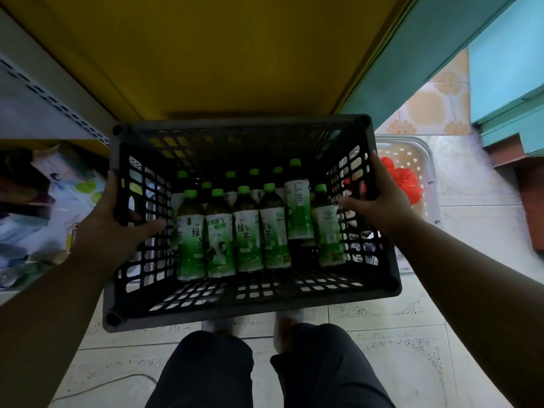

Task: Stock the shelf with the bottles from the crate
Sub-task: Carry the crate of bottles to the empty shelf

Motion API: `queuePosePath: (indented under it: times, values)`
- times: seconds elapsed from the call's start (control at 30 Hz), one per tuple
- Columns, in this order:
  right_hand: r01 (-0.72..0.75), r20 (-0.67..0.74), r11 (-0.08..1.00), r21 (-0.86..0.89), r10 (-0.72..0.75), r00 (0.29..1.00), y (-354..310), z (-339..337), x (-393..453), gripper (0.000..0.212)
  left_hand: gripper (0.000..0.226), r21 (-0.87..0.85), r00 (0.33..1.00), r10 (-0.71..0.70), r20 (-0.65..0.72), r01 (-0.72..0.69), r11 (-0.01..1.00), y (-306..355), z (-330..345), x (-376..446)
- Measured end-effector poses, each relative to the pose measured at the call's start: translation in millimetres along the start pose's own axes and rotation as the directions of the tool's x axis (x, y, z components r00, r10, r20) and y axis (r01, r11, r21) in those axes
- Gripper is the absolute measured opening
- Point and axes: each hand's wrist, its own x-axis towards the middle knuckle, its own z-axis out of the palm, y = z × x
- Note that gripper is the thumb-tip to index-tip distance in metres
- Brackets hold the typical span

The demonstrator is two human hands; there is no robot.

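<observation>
A black slatted plastic crate (253, 301) hangs in front of me above the tiled floor. Several green tea bottles (247, 228) with green caps stand inside it, and one of them (298, 207) sits higher than its neighbours. My left hand (109, 228) grips the crate's left rim, thumb inside and fingers outside. My right hand (382, 201) grips the right rim the same way. The yellow shelf board (223, 54) lies just beyond the crate's far edge.
A white perforated shelf upright (53, 98) and blurred packaged goods (44, 201) are at the left. A white basket (418, 154) with red bags (406, 184) sits on the floor at the right, next to teal furniture (506, 69). My legs are below the crate.
</observation>
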Motion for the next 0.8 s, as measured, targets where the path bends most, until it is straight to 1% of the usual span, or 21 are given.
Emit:
queuePosePath:
  times: [0.07,0.2,0.3,0.43,0.5,0.57,0.63,0.7,0.8]
  values:
    - [-0.001,0.004,1.0,0.008,0.001,1.0,-8,-9,-11,0.111,0.109,-0.005,1.0,-0.007,-0.006,0.007,1.0,10,-9,-15]
    - [0.006,0.043,1.0,0.027,-0.007,0.999,-28,-47,-43,0.121,0.109,0.02,1.0,-0.002,0.006,0.002,1.0,43,-44,-59]
    - [0.008,0.042,1.0,0.02,-0.009,0.999,-57,-82,-89,0.117,0.111,-0.002,0.999,0.006,0.033,-0.006,1.0,69,-74,-106]
    - [0.065,0.053,0.997,-0.037,-0.063,0.997,-87,-124,-134,0.109,0.114,-0.005,0.999,-0.009,0.051,0.009,1.0,100,-113,-163]
    - [0.111,0.041,0.993,-0.051,-0.109,0.993,-94,-141,-148,0.105,0.114,-0.025,1.0,-0.021,0.014,0.021,0.999,116,-124,-188]
    - [0.138,0.073,0.989,-0.049,-0.134,0.988,-96,-155,-157,0.104,0.115,-0.066,0.999,-0.053,-0.002,0.052,0.996,125,-130,-220]
    - [0.2,0.134,0.978,-0.067,-0.189,0.973,-95,-163,-158,0.105,0.113,-0.119,0.993,-0.102,-0.052,0.095,0.988,128,-128,-254]
    - [0.244,0.195,0.966,-0.087,-0.224,0.955,-99,-168,-156,0.102,0.109,-0.154,0.975,-0.177,-0.133,0.156,0.976,126,-123,-289]
    - [0.328,0.298,0.935,-0.134,-0.278,0.913,-113,-167,-158,0.113,0.105,-0.218,0.935,-0.279,-0.219,0.232,0.948,111,-117,-341]
